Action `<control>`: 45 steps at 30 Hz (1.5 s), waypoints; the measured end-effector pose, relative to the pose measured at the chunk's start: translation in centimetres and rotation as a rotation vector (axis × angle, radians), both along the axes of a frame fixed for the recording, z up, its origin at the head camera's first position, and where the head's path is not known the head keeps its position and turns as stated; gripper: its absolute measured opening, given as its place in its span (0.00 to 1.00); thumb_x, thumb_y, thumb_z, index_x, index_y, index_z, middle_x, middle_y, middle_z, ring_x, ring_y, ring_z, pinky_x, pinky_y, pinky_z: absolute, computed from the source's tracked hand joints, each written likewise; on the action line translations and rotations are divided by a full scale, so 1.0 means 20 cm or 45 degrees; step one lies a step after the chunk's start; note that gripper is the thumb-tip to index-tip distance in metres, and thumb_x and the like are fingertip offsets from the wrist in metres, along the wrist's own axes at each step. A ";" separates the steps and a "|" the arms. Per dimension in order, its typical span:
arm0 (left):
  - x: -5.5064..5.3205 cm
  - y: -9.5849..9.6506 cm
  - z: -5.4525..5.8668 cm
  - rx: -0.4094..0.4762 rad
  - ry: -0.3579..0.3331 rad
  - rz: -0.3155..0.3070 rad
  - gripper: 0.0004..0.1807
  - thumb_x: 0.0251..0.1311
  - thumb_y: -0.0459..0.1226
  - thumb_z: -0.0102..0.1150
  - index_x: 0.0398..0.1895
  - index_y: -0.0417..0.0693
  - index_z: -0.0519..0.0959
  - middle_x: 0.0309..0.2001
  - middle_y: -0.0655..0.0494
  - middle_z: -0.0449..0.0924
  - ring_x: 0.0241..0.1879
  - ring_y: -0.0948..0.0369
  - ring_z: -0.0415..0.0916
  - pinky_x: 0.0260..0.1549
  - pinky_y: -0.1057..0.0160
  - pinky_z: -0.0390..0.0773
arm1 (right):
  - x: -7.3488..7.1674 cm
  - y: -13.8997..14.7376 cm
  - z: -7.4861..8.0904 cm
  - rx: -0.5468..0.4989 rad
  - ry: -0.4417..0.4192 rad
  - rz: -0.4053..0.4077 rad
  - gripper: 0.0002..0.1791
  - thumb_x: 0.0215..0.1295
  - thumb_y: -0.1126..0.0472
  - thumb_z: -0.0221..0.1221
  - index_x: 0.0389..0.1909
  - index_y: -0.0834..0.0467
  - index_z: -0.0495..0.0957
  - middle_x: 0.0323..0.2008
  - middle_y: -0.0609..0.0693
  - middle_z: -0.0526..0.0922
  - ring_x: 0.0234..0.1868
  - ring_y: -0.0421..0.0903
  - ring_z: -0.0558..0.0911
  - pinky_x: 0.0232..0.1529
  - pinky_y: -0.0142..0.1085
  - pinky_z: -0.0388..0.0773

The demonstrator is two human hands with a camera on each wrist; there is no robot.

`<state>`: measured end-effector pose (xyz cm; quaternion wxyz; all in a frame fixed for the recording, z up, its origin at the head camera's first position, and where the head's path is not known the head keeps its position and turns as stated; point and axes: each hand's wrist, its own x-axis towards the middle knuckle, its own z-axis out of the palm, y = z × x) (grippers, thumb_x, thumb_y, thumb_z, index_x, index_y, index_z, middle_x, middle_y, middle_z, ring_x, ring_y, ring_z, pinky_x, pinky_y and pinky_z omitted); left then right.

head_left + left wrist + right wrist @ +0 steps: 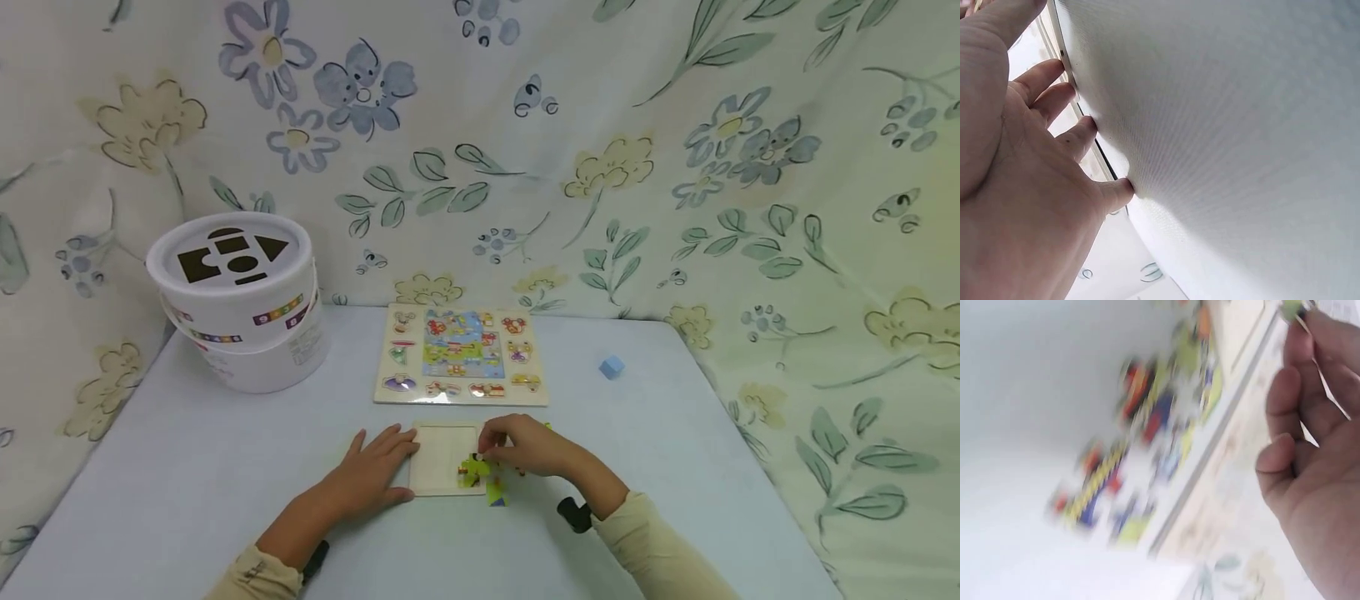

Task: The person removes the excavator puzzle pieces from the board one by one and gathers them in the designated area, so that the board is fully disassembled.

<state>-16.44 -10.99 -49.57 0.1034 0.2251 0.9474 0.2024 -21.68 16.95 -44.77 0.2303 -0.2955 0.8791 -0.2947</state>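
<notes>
A shallow wooden puzzle tray [435,458] lies on the white table. My left hand [367,477] rests at its left side, fingers spread and fairly straight; in the left wrist view, the fingertips [1124,187] touch the table by the edge. Over the tray's right part, my right hand [536,446] pinches a green jigsaw piece [1292,309] between thumb and fingers. Green puzzle pieces [474,473] show just below those fingertips. Another piece [496,493] lies at the tray's lower right corner. Several loose colourful pieces [1094,487], blurred in the right wrist view, are partly hidden by the right hand in the head view.
Behind the tray lies a larger wooden picture puzzle board [461,354]. A white lidded bucket [258,333] with shape cut-outs stands at the back left. A small blue block [611,367] sits at the back right. Floral cloth [480,167] hangs behind the table.
</notes>
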 end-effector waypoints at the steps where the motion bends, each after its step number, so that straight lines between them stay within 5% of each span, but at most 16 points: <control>1: 0.00 -0.01 0.00 -0.001 0.004 -0.003 0.36 0.56 0.51 0.67 0.66 0.46 0.68 0.72 0.52 0.62 0.74 0.47 0.51 0.66 0.30 0.45 | 0.00 0.03 0.01 0.019 -0.008 -0.003 0.04 0.67 0.57 0.60 0.35 0.53 0.80 0.30 0.40 0.79 0.31 0.38 0.76 0.31 0.30 0.75; 12: -0.02 -0.09 0.06 -0.031 0.058 -0.002 0.35 0.57 0.50 0.66 0.66 0.45 0.68 0.72 0.48 0.62 0.74 0.45 0.50 0.65 0.28 0.45 | -0.01 0.20 0.00 0.120 -0.123 0.014 0.02 0.64 0.60 0.63 0.32 0.53 0.81 0.29 0.40 0.81 0.32 0.37 0.76 0.35 0.29 0.75; 29: -0.02 -0.08 0.08 -0.026 0.029 -0.014 0.36 0.58 0.50 0.65 0.66 0.44 0.68 0.72 0.49 0.61 0.74 0.45 0.50 0.65 0.28 0.43 | 0.01 0.22 -0.05 0.132 -0.082 -0.056 0.02 0.64 0.58 0.63 0.31 0.51 0.81 0.29 0.40 0.79 0.33 0.39 0.76 0.35 0.30 0.75; 35: -0.04 -0.05 0.05 -0.021 0.009 -0.018 0.36 0.57 0.51 0.65 0.67 0.46 0.68 0.72 0.51 0.61 0.74 0.47 0.49 0.66 0.30 0.43 | 0.02 0.18 -0.02 0.110 -0.065 -0.056 0.04 0.66 0.58 0.61 0.38 0.52 0.81 0.30 0.40 0.78 0.32 0.38 0.74 0.32 0.30 0.74; 45: 0.00 0.01 0.01 0.031 -0.037 0.010 0.36 0.55 0.50 0.68 0.65 0.48 0.69 0.72 0.52 0.62 0.74 0.47 0.51 0.66 0.29 0.44 | 0.05 -0.02 -0.06 0.212 -0.079 0.050 0.20 0.68 0.57 0.59 0.60 0.49 0.74 0.29 0.38 0.78 0.27 0.34 0.74 0.31 0.28 0.73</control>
